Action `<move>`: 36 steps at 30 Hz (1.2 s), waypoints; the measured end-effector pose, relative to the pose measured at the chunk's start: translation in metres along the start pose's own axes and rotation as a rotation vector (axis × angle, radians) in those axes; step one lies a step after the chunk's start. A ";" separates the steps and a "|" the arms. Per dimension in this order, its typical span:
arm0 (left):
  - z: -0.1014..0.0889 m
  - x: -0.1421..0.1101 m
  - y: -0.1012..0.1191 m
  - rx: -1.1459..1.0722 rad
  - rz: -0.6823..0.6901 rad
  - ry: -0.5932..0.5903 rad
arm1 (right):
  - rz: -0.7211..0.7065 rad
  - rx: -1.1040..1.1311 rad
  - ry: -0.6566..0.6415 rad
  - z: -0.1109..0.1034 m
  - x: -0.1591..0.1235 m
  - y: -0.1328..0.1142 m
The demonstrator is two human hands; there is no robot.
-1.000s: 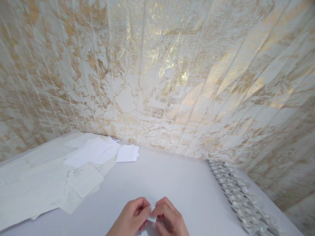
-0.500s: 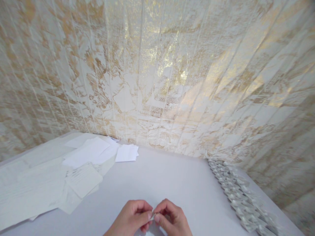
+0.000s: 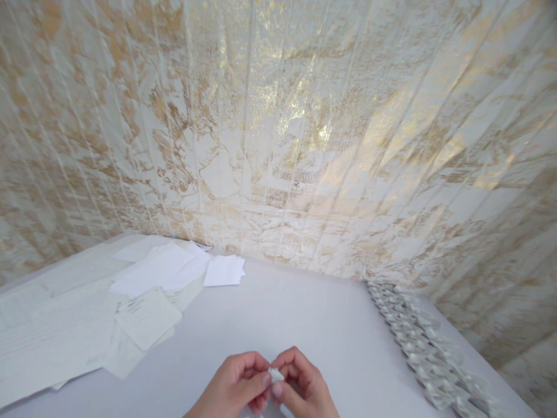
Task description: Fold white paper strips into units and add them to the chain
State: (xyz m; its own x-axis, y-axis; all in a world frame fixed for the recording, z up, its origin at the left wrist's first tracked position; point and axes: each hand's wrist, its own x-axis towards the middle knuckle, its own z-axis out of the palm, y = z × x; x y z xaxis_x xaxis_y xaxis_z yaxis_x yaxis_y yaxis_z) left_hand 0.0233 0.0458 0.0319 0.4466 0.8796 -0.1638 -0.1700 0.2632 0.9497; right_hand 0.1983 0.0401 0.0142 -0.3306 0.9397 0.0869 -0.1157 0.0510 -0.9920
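Note:
A small piece of folded white paper (image 3: pixel 275 375) shows between my two hands, low in the middle of the view. My left hand (image 3: pixel 237 382) pinches its left side with thumb and forefinger, the other fingers curled below. My right hand (image 3: pixel 303 383) has its thumb and forefinger at the paper's right side, also in a pinch. Some white bits, partly hidden, lie on the table (image 3: pixel 300 313) under the hands.
Printed and plain paper sheets (image 3: pixel 56 331) overlap on the left. A small stack of white paper squares (image 3: pixel 224 271) lies near the wall. Rows of folded paper pieces (image 3: pixel 429 354) run along the right. A gold-patterned wall covering (image 3: pixel 278 128) rises behind the table.
The folded paper has turned between my fingers, so a broader white face now shows. My right hand's fingertips have opened slightly and shifted a little. Everything else stays put.

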 end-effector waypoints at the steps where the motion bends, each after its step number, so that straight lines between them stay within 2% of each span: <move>1: -0.001 0.000 0.000 -0.003 0.002 -0.004 | -0.005 -0.002 0.000 0.000 0.000 0.000; 7: 0.001 -0.002 0.003 0.028 0.016 -0.023 | 0.032 -0.012 0.049 0.002 -0.001 0.002; 13: 0.003 -0.004 0.003 0.068 0.029 0.012 | 0.031 -0.034 0.094 0.005 -0.001 0.007; 23: 0.010 -0.010 -0.003 0.111 0.061 0.117 | -0.132 -0.204 0.112 0.008 -0.003 0.019; 28: 0.006 -0.009 -0.001 0.147 0.094 0.138 | -0.171 -0.161 0.119 0.010 -0.002 0.020; 32: 0.003 -0.011 0.002 0.242 0.144 0.166 | -0.146 -0.166 0.141 0.004 0.000 0.018; 36: 0.002 -0.011 0.003 0.361 0.183 0.174 | -0.101 -0.192 0.101 -0.001 0.001 0.016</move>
State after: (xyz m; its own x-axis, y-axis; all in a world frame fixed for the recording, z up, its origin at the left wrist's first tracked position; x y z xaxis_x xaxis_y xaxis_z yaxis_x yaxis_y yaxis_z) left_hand 0.0194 0.0363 0.0370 0.2778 0.9606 0.0031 0.0989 -0.0318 0.9946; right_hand 0.1973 0.0421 -0.0016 -0.2299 0.9552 0.1864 0.0397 0.2005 -0.9789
